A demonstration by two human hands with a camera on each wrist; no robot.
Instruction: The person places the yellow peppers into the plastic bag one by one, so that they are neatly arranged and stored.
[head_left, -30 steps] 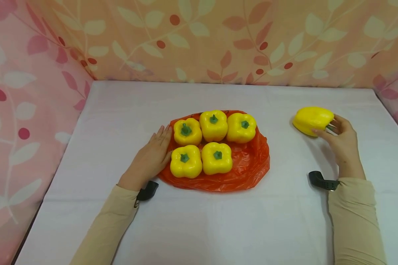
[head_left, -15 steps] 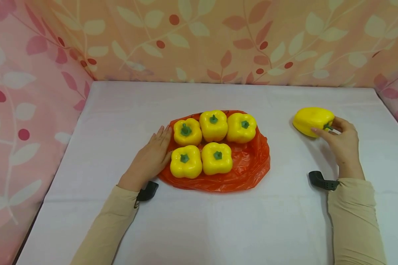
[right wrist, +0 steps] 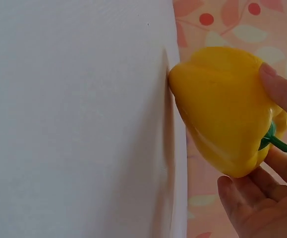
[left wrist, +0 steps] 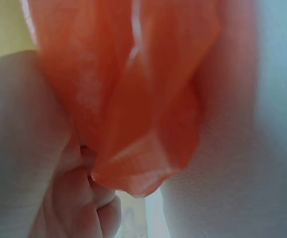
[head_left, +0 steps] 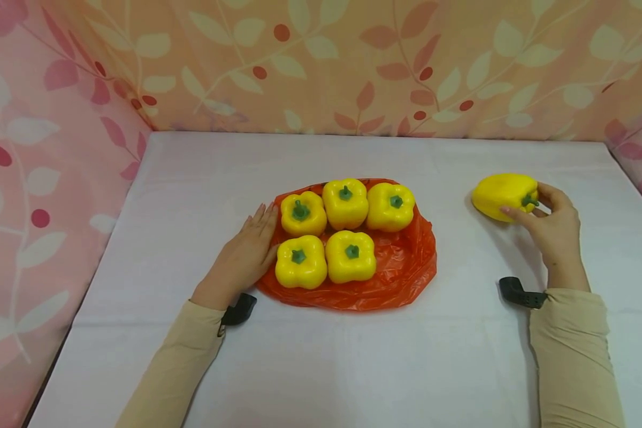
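My right hand (head_left: 558, 229) holds a yellow bell pepper (head_left: 503, 195) on its side over the right part of the table. In the right wrist view the thumb lies on one side of this pepper (right wrist: 222, 109) and the fingers on the other, with its green stem facing the palm. Its far end is right at the white tabletop. On the left, my left hand (head_left: 241, 258) lies flat with straight fingers along the left edge of a red plastic bag (head_left: 393, 261). Several yellow bell peppers (head_left: 301, 261) stand stem-up on that bag in two rows. Red plastic (left wrist: 143, 99) fills much of the left wrist view.
A white cloth covers the table (head_left: 353, 362). Behind it hangs an orange leaf-patterned curtain (head_left: 342, 65), and a pink one (head_left: 32, 196) closes off the left side. The bag's right front part shows bare red plastic beside the peppers.
The bell pepper in my right hand has turned, so its green stem shows more towards the head camera. My left hand and the peppers on the bag stay put.
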